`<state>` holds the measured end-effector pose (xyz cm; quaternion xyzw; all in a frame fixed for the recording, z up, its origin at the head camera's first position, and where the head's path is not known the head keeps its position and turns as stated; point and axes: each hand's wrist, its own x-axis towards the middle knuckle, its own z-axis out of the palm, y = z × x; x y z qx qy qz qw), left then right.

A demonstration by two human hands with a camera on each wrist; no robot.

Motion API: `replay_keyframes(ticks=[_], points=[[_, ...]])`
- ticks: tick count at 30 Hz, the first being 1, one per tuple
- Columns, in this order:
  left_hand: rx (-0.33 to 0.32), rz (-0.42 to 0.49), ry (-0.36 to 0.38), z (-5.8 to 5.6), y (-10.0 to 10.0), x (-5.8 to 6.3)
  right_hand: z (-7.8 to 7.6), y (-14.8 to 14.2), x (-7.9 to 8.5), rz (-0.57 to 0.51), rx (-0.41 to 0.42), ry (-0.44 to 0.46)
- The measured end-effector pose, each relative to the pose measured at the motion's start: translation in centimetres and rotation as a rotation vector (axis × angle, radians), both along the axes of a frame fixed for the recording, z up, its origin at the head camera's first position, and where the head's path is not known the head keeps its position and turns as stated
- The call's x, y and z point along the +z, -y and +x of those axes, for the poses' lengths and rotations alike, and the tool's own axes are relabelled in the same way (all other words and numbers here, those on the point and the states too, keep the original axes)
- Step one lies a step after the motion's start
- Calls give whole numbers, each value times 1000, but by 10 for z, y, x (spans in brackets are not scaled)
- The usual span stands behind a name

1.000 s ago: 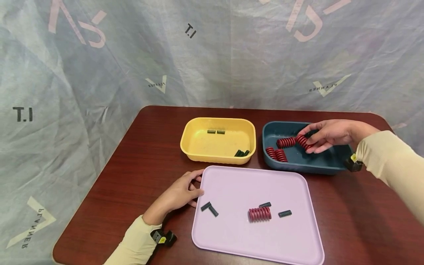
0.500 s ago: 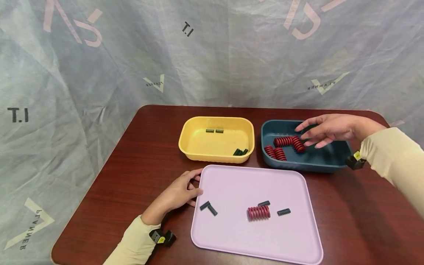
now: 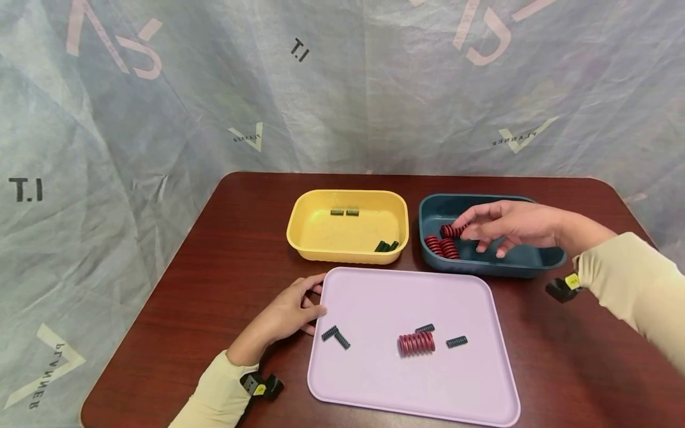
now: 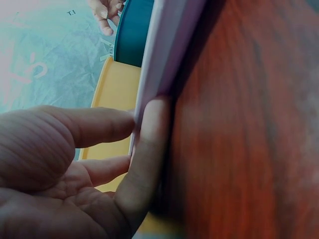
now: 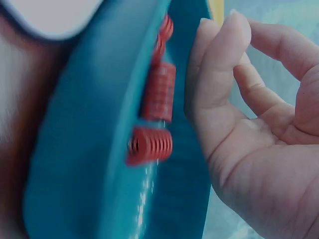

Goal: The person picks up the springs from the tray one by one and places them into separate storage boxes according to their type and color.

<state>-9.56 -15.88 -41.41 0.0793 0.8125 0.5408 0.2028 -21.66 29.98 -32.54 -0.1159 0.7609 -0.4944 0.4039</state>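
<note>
My left hand (image 3: 286, 312) pinches the left edge of the lilac tray (image 3: 374, 380), with fingers on both sides of its rim (image 4: 149, 74). On that tray lie a thick red coil spring (image 3: 416, 343) and several small dark green springs (image 3: 342, 339). My right hand (image 3: 516, 226) hovers over the blue bin (image 3: 503, 268), fingers loosely bent and nothing between them. Red springs (image 3: 449, 248) rest in the bin's left part; the hand partly covers them in the head view. In the right wrist view, one red spring (image 5: 159, 92) lies beside another spring (image 5: 152, 144), apart from the fingers.
A yellow bin (image 3: 348, 257) stands left of the blue one, holding several small dark springs (image 3: 352, 213). Both bins sit behind the tray on the brown table (image 3: 203, 285). A grey printed sheet (image 3: 321, 89) hangs behind the table.
My right hand has let go of a red spring in the blue bin, lifted a little, then moved left over the springs. The left hand has stayed at the tray edge.
</note>
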Motion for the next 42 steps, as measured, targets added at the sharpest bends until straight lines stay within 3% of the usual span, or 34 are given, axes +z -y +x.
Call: replay_keyframes(ticks=[20, 31, 42], points=[[-7, 13, -17, 0, 0, -1, 65, 23, -12, -280, 101, -38], [5, 21, -6, 1, 0, -2, 104, 56, -39, -365, 140, 102], [1, 36, -10, 2, 0, -2, 126, 81, -58, -285, 134, 148]])
